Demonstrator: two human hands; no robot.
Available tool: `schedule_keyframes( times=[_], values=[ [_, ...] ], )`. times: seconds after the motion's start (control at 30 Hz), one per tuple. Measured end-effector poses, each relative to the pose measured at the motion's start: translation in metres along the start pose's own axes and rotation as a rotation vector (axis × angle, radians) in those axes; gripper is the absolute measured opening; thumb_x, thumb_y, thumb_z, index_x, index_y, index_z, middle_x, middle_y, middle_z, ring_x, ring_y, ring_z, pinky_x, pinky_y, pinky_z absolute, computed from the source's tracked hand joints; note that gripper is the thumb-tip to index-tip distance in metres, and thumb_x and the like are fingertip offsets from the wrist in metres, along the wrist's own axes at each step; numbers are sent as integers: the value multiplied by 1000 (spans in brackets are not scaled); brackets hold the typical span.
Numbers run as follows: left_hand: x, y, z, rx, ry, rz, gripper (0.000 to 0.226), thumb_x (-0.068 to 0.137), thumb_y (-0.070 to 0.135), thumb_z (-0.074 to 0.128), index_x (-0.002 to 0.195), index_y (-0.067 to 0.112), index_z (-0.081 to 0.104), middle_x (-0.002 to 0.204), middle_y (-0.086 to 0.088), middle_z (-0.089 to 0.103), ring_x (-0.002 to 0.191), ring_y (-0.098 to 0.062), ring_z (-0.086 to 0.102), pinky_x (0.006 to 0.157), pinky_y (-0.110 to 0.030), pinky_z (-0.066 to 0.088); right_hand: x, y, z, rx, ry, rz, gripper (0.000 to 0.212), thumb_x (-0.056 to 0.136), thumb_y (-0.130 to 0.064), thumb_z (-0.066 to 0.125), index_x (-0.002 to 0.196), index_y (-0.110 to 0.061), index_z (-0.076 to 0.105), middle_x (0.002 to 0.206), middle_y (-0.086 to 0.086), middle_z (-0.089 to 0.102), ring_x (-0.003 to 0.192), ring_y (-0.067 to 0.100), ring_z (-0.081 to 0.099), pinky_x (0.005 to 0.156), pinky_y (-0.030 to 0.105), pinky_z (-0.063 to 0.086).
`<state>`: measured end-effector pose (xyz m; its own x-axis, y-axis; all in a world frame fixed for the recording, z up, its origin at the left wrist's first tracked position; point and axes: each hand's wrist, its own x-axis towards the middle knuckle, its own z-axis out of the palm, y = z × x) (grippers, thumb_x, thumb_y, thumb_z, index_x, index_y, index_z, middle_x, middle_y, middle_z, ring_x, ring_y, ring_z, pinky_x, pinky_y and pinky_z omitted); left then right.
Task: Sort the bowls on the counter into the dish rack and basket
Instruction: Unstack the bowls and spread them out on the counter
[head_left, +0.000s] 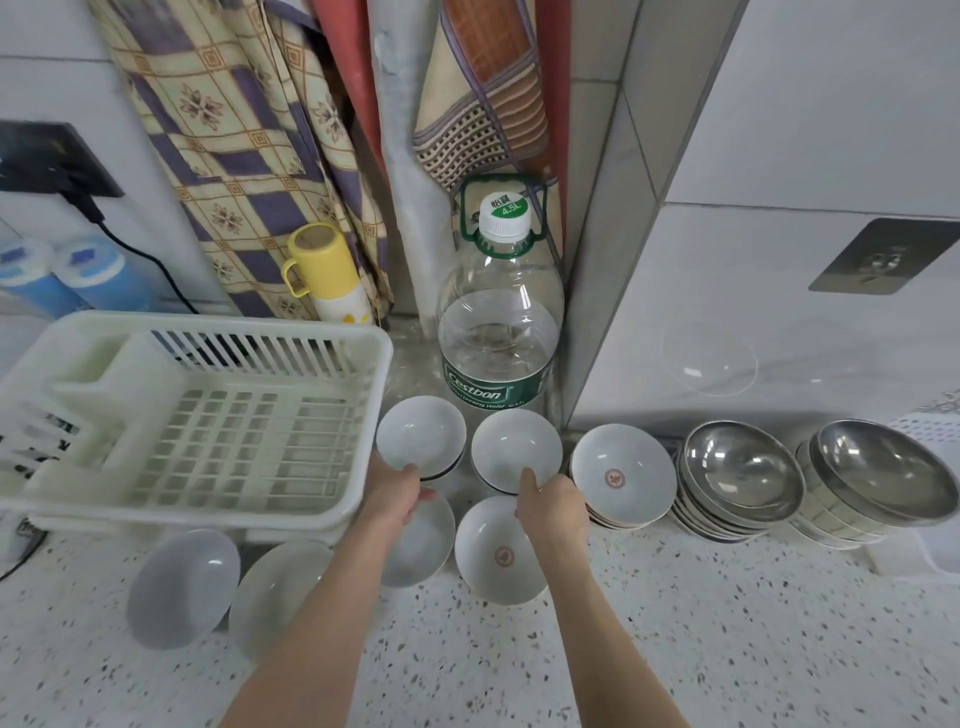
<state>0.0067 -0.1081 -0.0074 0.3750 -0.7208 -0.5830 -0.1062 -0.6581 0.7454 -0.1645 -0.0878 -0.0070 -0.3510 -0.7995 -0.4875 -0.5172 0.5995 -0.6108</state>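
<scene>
Two white bowls (234, 592) lie tilted near the counter's (675, 649) front edge. Beyond, the left hand (392, 493) pinches a white bowl's (421, 434) rim; the right hand (553, 512) grips another (516, 448), thumb inside. The dish rack (197, 415) at the left appears empty; steel bowl stacks (810, 478) sit right.

The counter (675, 649) is speckled stone, smooth. On it, the dish rack (208, 415) is cream plastic, matt. Right of the rack, white bowls (517, 447) look glazed ceramic, glossy; farther right, stacked metal bowls (743, 473) shine. Behind the rack hangs patterned cloth (234, 156); the water bottle (498, 322) is clear plastic.
</scene>
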Motion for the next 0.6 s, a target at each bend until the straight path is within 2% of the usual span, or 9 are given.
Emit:
schedule_keyframes(
  times=[0.1, 0.23, 0.27, 0.37, 0.5, 0.6],
  values=[
    [0, -2, 1, -34, 2, 36, 52, 92, -4, 29, 140, 16, 38, 68, -17, 65, 39, -16, 52, 33, -12, 17, 0, 0, 5, 76, 14, 32, 35, 100, -28, 43, 114, 1, 57, 102, 14, 73, 95, 30, 67, 84, 39, 55],
    [-2, -6, 1, -115, -5, 54, 48, 93, -4, 31, 129, 26, 40, 67, -14, 69, 58, -26, 56, 35, -17, 25, -2, -2, 10, 221, 65, 60, 11, 97, -13, 41, 98, -8, 51, 83, 7, 76, 70, 14, 61, 63, 26, 46],
    [-3, -6, 1, -135, -4, 55, 45, 95, -3, 34, 126, 29, 40, 64, -12, 70, 55, -25, 53, 35, -18, 28, -2, -2, 11, 252, 72, 68, 6, 96, -11, 41, 97, -11, 47, 82, 6, 76, 69, 13, 59, 62, 26, 44],
    [-5, -8, 1, -205, 0, 59, 36, 99, 2, 38, 120, 30, 38, 51, -3, 69, 48, -19, 50, 36, -17, 34, -2, -3, 14, 304, 77, 69, 11, 93, -8, 42, 101, -10, 48, 82, 7, 75, 77, 17, 60, 66, 27, 44],
    [-8, -10, 3, -308, 25, 79, 45, 100, 3, 40, 131, 36, 37, 51, 6, 69, 74, -30, 60, 36, -18, 35, -3, -4, 17, 349, 106, 47, 21, 92, -6, 42, 110, -5, 54, 83, 9, 76, 66, 5, 55, 58, 23, 39],
    [-11, -10, 6, -333, 30, 93, 48, 100, 4, 42, 131, 41, 37, 54, 10, 70, 76, -30, 62, 42, -22, 35, -5, -2, 17, 387, 122, 20, 22, 94, -7, 41, 112, -5, 53, 86, 11, 76, 57, -6, 53, 49, 12, 36]
  ],
)
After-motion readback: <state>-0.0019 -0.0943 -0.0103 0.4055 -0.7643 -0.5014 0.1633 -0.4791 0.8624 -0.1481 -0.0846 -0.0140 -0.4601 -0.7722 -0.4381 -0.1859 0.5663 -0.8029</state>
